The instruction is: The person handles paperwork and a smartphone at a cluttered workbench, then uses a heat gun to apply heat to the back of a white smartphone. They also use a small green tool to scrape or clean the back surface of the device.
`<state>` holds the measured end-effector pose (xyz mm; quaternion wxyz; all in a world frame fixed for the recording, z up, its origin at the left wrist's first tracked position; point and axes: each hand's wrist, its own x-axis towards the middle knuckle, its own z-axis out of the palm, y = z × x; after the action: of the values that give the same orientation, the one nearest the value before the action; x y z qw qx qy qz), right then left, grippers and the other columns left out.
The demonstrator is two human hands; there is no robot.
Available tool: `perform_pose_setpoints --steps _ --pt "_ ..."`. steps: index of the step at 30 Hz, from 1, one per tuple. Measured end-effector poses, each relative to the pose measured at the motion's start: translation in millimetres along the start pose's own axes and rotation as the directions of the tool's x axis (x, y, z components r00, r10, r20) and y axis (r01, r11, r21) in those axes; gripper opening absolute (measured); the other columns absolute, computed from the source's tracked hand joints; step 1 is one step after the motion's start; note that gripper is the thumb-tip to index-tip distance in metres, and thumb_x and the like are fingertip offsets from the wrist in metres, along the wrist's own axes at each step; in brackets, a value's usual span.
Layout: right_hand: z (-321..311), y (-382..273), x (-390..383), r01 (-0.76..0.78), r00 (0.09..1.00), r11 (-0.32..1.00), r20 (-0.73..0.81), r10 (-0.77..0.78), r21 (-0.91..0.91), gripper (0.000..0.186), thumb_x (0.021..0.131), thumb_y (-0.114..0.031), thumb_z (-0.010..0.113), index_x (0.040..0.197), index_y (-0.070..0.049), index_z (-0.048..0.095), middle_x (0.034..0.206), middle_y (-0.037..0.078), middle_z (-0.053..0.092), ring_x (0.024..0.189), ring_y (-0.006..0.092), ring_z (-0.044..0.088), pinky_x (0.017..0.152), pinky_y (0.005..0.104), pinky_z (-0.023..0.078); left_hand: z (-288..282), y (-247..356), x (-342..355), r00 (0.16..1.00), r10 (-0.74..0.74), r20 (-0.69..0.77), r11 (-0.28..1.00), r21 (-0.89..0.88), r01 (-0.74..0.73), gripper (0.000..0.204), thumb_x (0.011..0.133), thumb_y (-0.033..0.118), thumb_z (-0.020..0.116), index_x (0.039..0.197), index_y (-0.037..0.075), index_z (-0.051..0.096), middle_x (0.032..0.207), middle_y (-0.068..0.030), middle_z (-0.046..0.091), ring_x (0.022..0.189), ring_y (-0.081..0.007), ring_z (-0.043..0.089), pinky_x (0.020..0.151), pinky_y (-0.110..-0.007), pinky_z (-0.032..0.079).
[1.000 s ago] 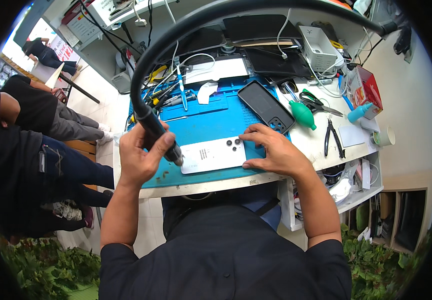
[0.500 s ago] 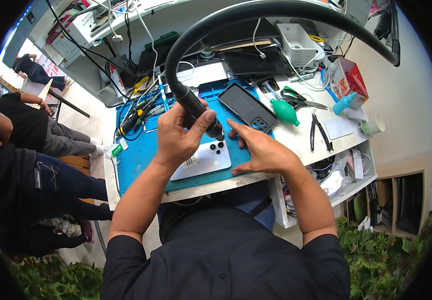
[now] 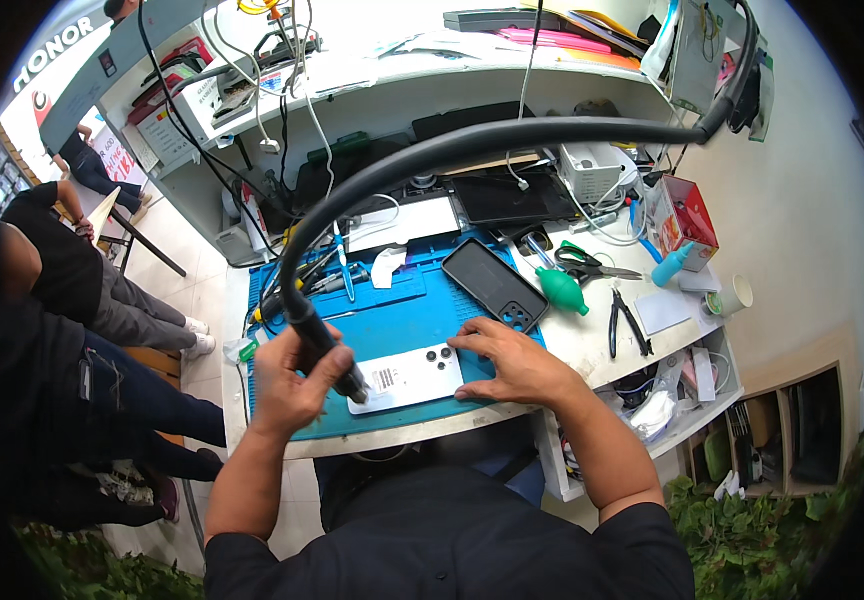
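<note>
White phone [image 3: 402,378] lying back-up on the blue mat [image 3: 402,325], lower centre of frame
Head view, only one I've got: left hand [image 3: 295,382] is wrapped round the black hose [image 3: 512,131], tip by the phone's left end, can't tell if touching. Right hand [image 3: 517,365] has thumb and fingers apart at the camera end, grip unclear. Phone looks in one piece; can't judge what's left.

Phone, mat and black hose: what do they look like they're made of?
Phone: perhaps glass or coated metal; its pale back looks smooth with a slight sheen, which leaves it open.
Mat: probably silicone or rubber, matte blue with moulded recesses.
Hose: likely rubber or flexible plastic outside, satin black, judging by its smooth, unbroken curve; its core is hidden.
</note>
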<state>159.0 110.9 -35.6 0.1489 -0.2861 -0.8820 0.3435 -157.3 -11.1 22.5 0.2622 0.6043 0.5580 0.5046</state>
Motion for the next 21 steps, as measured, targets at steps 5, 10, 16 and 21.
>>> perform_pose_setpoints --steps 5,10,16,21 --pt "7 11 -1 0.091 0.991 0.994 -0.089 -0.095 -0.053 0.107 0.069 -0.036 0.103 0.157 -0.003 0.052 0.134 0.015 0.064 0.104 0.0312 0.067 0.094 0.0416 0.058 1 -20 26 0.973 0.137 -0.187 0.989 0.073 -0.126 0.026 0.101 0.018 0.083 0.112 -0.001 0.071 0.088 -0.0056 0.075 0.08 -0.0098 0.072 0.075 -0.024 0.056" --pt "-3 0 -1 -0.042 0.999 0.995 0.012 0.041 0.091 0.129 0.065 -0.032 0.106 0.168 0.0 0.033 0.135 0.018 0.063 0.105 0.0306 0.064 0.098 0.0414 0.057 57 -15 48 0.985 0.161 -0.066 0.974 -0.153 -0.169 0.025 0.105 0.018 0.079 0.12 0.0 0.069 0.098 -0.0053 0.075 0.075 -0.0058 0.062 0.066 -0.022 0.048" --pt "-7 1 -2 -0.048 0.999 0.994 0.03 0.046 0.094 0.123 0.068 -0.032 0.104 0.165 0.001 0.037 0.138 0.02 0.063 0.114 0.0341 0.066 0.102 0.043 0.057 97 -3 54 0.986 0.152 0.071 0.971 -0.197 -0.136 0.033 0.104 0.022 0.081 0.121 -0.002 0.068 0.1 -0.0092 0.077 0.088 -0.0127 0.072 0.079 -0.027 0.059" --pt "-2 -4 1 -0.041 0.999 0.999 0.013 0.041 0.019 0.085 0.079 -0.033 0.097 0.151 -0.005 0.061 0.14 0.018 0.063 0.127 0.0378 0.065 0.106 0.045 0.055 75 3 30 0.984 0.099 0.148 0.99 -0.111 -0.083 0.03 0.103 0.021 0.08 0.119 -0.002 0.068 0.099 -0.0102 0.076 0.09 -0.0149 0.074 0.084 -0.029 0.06"
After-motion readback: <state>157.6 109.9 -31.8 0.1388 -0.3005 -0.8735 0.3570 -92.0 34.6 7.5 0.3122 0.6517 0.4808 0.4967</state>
